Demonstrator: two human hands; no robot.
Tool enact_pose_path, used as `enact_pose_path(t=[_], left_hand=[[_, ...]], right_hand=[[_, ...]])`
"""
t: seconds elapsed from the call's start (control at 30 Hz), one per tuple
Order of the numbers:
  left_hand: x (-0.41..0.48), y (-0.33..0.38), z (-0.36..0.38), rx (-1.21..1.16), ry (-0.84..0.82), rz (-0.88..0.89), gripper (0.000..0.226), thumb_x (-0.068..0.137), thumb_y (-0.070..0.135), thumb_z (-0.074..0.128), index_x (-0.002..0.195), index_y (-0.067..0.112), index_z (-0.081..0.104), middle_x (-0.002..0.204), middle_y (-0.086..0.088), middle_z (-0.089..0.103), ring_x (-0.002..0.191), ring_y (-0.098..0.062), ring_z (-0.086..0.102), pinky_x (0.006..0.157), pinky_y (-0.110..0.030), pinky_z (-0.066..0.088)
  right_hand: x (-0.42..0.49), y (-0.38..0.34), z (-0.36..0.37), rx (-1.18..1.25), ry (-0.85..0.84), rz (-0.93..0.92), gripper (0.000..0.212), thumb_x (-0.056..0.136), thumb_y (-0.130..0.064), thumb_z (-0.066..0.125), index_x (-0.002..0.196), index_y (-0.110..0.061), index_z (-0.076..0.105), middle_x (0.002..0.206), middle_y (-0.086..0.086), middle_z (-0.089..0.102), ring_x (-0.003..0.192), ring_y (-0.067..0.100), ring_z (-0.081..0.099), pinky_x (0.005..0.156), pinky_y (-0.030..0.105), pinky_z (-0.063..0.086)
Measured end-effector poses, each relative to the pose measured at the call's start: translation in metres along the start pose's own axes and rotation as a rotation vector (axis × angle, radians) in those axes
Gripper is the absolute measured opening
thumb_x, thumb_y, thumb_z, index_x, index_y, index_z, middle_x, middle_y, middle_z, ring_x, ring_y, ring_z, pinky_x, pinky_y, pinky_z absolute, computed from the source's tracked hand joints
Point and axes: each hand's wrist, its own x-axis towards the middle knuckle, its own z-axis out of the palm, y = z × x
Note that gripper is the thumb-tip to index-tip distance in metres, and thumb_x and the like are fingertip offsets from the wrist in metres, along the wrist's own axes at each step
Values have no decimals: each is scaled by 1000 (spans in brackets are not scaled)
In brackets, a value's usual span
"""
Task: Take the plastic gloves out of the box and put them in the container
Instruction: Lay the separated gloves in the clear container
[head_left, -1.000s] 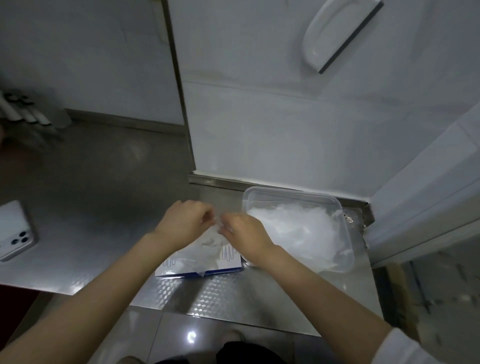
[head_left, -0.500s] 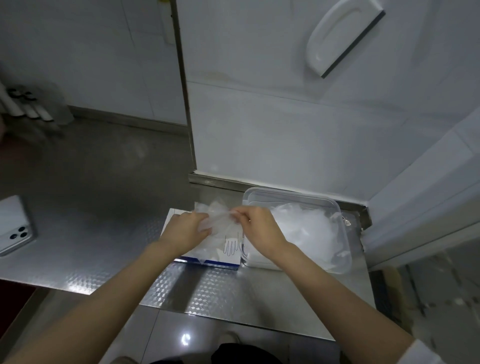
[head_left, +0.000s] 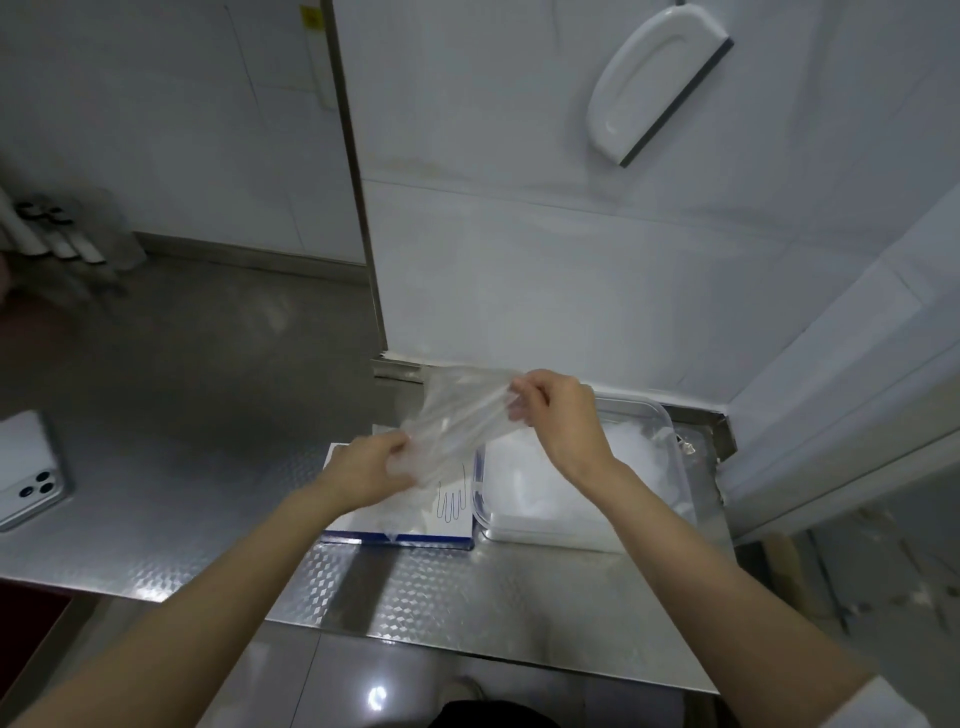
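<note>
A second ago both hands were down low on the box (head_left: 415, 525), close together, working at its opening. Now the right hand (head_left: 558, 415) has lifted toward the centre of the frame and the left hand (head_left: 371, 467) sits lower, left of it, with one glove (head_left: 457, 415) drawn out between them. The glove hangs in the air above the box and just left of the container (head_left: 675, 447). Each grip is pinching an end of it: right fingertips bunched on the upper edge, left fingers curled round the lower part. So this glove looks free of the box, and what remains is carrying it right and dropping it in.

The glove is thin, clear film, creased into long slanting folds. The box is flat white card with a blue edge and a hand outline printed on top. The container is a clear, round-cornered plastic tub holding a frosty white heap of gloves (head_left: 550, 493). The counter (head_left: 208, 467) is brushed steel, with a diamond-embossed pattern near its lower edge.
</note>
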Motion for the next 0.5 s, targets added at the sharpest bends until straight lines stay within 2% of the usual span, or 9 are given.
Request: enact_pose_path(t=[0.07,0.13,0.17,0.23,0.27,0.3,0.4,0.5], left_hand=[[0,14,-13,-169,34,52,44,81,30,72,119,14,56,112,5,59,109,-17,56,93,-31,43],[0,31,-26,-332,61,93,46,81,28,73,122,18,55,110,9,57,103,-11,55,91,-28,45],[2,38,-30,-373,95,131,40,81,27,73,118,18,59,105,9,60,96,-9,57,86,-25,47],[5,48,-36,-379,187,179,13,84,25,70,89,15,65,76,9,60,68,-2,54,65,-18,43],[5,52,-39,-394,223,184,16,85,25,69,76,13,62,66,7,55,58,-3,48,58,-19,38],[6,55,-40,-424,244,191,22,85,26,68,71,10,62,64,4,55,58,-5,47,58,-21,36],[6,61,-45,-486,251,186,21,89,22,62,78,5,68,74,-1,63,70,-8,54,67,-20,39],[7,65,-46,-555,271,188,23,92,18,58,74,6,64,70,-4,59,67,-9,51,65,-22,37]], right_hand=[[3,-1,-4,27,-12,-14,22,96,-12,52,82,-7,68,71,7,69,66,15,67,69,29,56],[3,-3,-7,41,-42,-44,21,95,-11,54,79,-8,68,69,6,68,63,13,67,63,24,55],[3,-4,-7,49,-60,-55,21,95,-11,55,78,-10,67,69,4,68,62,11,66,61,21,54],[3,-4,-9,77,-79,-54,21,95,-11,55,77,-12,66,67,2,67,60,9,65,59,19,53],[3,-3,-10,97,-71,-44,21,95,-12,55,77,-12,66,66,1,67,58,8,65,59,18,52],[4,-2,-12,117,-54,-29,20,95,-13,55,78,-12,66,65,0,66,57,7,64,59,18,52],[5,3,-19,138,16,22,23,95,-17,55,76,-7,64,58,-2,63,53,5,63,59,23,54],[7,8,-24,284,72,103,20,95,-17,55,77,-10,62,59,0,60,50,3,57,57,21,52]])
